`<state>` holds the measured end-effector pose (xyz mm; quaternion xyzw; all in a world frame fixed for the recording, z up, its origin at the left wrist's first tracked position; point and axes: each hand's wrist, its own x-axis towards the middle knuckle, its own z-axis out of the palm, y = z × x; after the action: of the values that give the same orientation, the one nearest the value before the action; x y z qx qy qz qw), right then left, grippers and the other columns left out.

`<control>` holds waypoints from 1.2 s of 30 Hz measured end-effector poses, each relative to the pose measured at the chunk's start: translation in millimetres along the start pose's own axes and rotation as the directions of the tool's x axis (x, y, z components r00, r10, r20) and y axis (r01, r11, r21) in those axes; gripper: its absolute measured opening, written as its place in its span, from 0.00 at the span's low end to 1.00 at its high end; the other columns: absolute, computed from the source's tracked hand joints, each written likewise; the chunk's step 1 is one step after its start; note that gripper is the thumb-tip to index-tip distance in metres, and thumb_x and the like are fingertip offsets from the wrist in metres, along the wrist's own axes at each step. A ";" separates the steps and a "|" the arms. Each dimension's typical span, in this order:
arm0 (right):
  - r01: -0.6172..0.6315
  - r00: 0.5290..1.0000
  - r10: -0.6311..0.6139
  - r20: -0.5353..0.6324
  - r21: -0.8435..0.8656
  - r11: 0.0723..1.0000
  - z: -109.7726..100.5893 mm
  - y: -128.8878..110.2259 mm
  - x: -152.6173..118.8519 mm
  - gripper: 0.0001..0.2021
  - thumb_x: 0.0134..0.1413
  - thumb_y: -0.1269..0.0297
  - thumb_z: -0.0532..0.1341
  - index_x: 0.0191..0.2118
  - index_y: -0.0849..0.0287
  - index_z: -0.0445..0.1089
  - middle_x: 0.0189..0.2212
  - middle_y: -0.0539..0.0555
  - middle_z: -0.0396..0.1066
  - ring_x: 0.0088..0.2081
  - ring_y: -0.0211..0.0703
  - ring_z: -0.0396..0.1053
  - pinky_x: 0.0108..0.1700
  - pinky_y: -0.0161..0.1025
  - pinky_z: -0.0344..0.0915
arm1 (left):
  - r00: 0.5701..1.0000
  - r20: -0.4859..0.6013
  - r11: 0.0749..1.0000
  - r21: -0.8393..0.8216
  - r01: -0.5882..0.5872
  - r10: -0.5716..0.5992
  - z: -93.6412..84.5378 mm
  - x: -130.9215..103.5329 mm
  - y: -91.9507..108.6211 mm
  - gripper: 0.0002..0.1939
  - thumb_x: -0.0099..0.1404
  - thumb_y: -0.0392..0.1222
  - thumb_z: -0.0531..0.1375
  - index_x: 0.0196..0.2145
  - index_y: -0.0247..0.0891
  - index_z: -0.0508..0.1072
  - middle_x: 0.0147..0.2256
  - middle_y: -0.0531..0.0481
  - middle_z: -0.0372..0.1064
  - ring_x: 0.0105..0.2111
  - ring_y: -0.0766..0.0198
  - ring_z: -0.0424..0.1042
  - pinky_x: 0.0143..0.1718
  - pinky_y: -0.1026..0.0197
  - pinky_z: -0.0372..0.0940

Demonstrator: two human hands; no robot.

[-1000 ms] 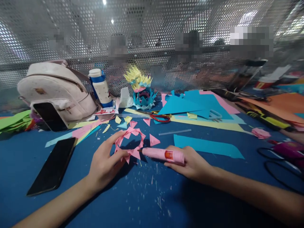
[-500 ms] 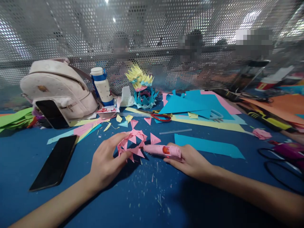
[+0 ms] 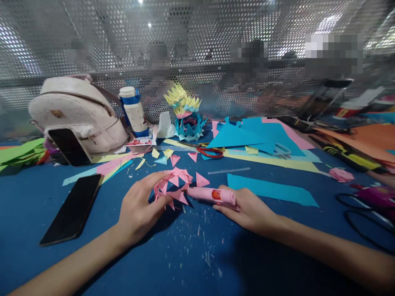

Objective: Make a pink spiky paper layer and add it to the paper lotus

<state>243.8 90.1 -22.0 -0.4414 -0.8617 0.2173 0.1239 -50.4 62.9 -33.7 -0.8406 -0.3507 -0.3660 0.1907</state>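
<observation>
My left hand [image 3: 140, 205] pinches the left side of a pink paper ring [image 3: 180, 176] edged with pointed triangles, thumb and fingers closed on it. In my right hand [image 3: 251, 207] is a pink glue gun [image 3: 203, 194], its nozzle at the ring's right side, touching or very close. A loose pink paper triangle [image 3: 201, 179] lies just beyond the gun, and two smaller ones lie farther back. Behind them stands a finished-looking paper piece [image 3: 189, 127] with blue and yellow points.
Red-handled scissors [image 3: 211, 152], a clear glue stick [image 3: 228, 170] and a blue paper strip [image 3: 271, 190] lie beyond my hands. At left are a black phone [image 3: 74, 209], a backpack [image 3: 77, 111] and a bottle [image 3: 134, 113]. A purple object with a black cord [image 3: 378, 201] lies at right.
The view has shifted very slightly. Both hands keep their holds, and the nozzle stays at the ring's right side.
</observation>
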 end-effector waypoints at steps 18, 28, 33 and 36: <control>-0.025 0.999 0.022 -0.041 -0.071 0.997 0.1 0.4 0.3 0.14 0.60 0.54 0.54 0.39 0.59 0.68 0.20 0.50 0.66 0.19 0.38 0.58 0.23 0.34 0.50 | 0.998 0.040 0.999 0.021 0.039 -0.040 0.5 0.4 -1.2 0.04 0.65 0.32 0.59 0.36 0.38 0.74 0.56 0.41 0.63 0.53 0.52 0.66 0.44 0.51 0.68; -0.014 1.000 0.011 -0.027 -0.078 0.997 -0.1 0.3 0.6 0.13 0.60 0.54 0.54 0.39 0.59 0.67 0.20 0.49 0.66 0.19 0.38 0.58 0.23 0.34 0.51 | 0.997 0.052 0.999 0.010 0.053 -0.053 0.8 -1.0 -1.5 0.05 0.65 0.31 0.59 0.36 0.39 0.74 0.57 0.41 0.62 0.54 0.52 0.65 0.46 0.50 0.67; -0.021 0.999 0.019 -0.032 -0.072 0.997 -0.2 1.1 0.0 0.13 0.60 0.54 0.54 0.38 0.59 0.67 0.21 0.49 0.67 0.20 0.38 0.58 0.23 0.34 0.50 | 0.993 0.078 0.996 0.008 0.088 -0.088 1.2 -1.6 -2.4 0.06 0.65 0.33 0.59 0.37 0.41 0.74 0.57 0.42 0.61 0.54 0.52 0.66 0.45 0.49 0.67; -0.030 0.999 0.027 -0.036 -0.071 0.997 -0.1 0.7 0.0 0.12 0.60 0.54 0.54 0.37 0.58 0.66 0.21 0.50 0.67 0.19 0.38 0.58 0.23 0.34 0.50 | 0.992 0.075 0.995 0.013 0.100 -0.101 2.0 -1.9 -3.0 0.06 0.65 0.33 0.58 0.38 0.42 0.74 0.58 0.42 0.61 0.53 0.52 0.66 0.44 0.49 0.68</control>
<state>244.3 90.5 -22.2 -0.4615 -0.8603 0.1804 0.1200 -52.5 65.3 -36.2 -0.8343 -0.4013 -0.3413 0.1625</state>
